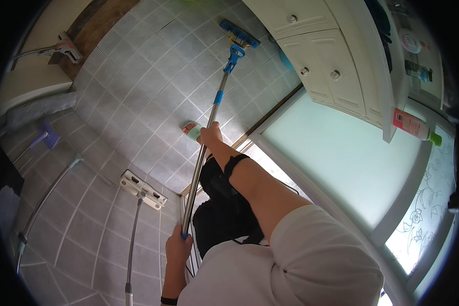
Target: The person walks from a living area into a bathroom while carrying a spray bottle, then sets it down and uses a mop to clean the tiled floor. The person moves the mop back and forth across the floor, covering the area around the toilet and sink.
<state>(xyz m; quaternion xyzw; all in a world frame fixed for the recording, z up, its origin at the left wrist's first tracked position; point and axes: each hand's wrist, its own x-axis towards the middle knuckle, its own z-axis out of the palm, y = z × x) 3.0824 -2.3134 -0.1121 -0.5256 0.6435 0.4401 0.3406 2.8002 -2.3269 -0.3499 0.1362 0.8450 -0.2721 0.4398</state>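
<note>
A sponge mop (pixel 197 168) with a long metal pole and blue fittings slants across the view, its blue head (pixel 239 34) on the grey floor tiles at the far side. My left hand (pixel 179 245) is closed round the near end of the pole, by a blue collar. Farther up, my right hand (pixel 211 134) grips the pole near its middle, below a second blue collar. Beyond and left of my right hand is my foot in a pale green slipper (pixel 192 130).
White drawers and doors of a cabinet (pixel 311 56) stand at right, with a red-and-white bottle (pixel 410 124) nearby. Below is a frosted glass panel (pixel 341 158). At left are a white flat mop (pixel 144 189), a purple-headed tool (pixel 46 135) and another mop (pixel 66 48).
</note>
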